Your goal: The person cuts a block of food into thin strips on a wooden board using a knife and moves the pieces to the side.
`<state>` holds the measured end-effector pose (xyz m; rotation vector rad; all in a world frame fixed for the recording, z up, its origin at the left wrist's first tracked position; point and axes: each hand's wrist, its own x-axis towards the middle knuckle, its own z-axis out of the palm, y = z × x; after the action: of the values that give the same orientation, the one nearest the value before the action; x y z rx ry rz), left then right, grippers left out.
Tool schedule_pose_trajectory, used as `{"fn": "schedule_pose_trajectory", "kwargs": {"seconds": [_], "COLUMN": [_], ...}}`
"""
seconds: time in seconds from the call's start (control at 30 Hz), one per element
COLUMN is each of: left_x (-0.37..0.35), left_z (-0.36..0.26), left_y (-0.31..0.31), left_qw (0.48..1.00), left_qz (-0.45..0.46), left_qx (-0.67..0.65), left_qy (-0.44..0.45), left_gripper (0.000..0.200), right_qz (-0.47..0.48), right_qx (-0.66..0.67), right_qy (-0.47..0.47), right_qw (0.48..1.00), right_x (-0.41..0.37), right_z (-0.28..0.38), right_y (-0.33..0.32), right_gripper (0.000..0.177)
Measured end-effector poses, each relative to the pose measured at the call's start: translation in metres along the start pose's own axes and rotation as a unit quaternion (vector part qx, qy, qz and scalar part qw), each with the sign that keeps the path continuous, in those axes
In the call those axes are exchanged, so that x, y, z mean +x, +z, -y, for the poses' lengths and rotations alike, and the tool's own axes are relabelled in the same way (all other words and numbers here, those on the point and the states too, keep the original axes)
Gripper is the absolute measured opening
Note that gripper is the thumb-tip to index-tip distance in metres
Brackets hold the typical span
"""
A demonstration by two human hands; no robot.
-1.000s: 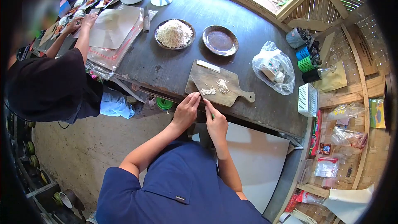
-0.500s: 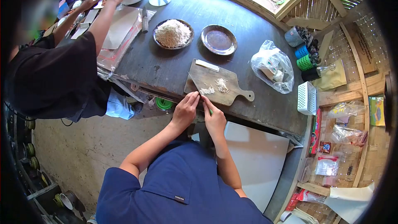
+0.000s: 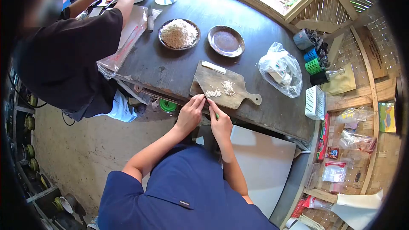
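Observation:
At the near edge of a wooden cutting board (image 3: 238, 90), my left hand (image 3: 191, 113) has its fingers pressed together on the board's corner; what lies under the fingertips is hidden. Close beside it, my right hand (image 3: 220, 125) is closed around a knife with a green handle (image 3: 217, 116), mostly covered by the fingers. Just beyond my fingertips lies a row of short white sticks (image 3: 213, 93). A loose heap of similar thin pieces (image 3: 228, 87) sits to its right. A pale flat strip (image 3: 214, 67) rests along the board's far side.
Beyond the board stand a plate heaped with pale shreds (image 3: 179, 34) and a brown plate (image 3: 226, 41). To the right are a clear plastic bag (image 3: 281, 70) and a white basket (image 3: 315, 103). A co-worker in black (image 3: 72, 64) reaches across the table's left end, near a large knife (image 3: 150, 20).
The co-worker has leaned forward and to the right, arms now farther toward the basin. My hands, the board and the cut pieces stay nearly where they were.

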<state>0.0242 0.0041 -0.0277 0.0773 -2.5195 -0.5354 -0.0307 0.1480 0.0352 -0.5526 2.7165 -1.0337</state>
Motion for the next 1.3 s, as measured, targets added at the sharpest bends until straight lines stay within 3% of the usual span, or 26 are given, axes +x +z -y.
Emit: {"fn": "schedule_pose_trajectory", "kwargs": {"seconds": [1.3], "left_x": [0.002], "left_z": [0.003], "left_y": [-0.005], "left_qw": [1.0], "left_qz": [-0.002], "left_qx": [-0.025], "left_qy": [-0.009], "left_gripper": [0.046], "right_qz": [0.02], "right_qx": [0.026], "right_qy": [0.023], "right_qw": [0.999], "right_x": [-0.001], "right_z": [0.002], "right_y": [-0.003], "right_gripper": [0.035]}}
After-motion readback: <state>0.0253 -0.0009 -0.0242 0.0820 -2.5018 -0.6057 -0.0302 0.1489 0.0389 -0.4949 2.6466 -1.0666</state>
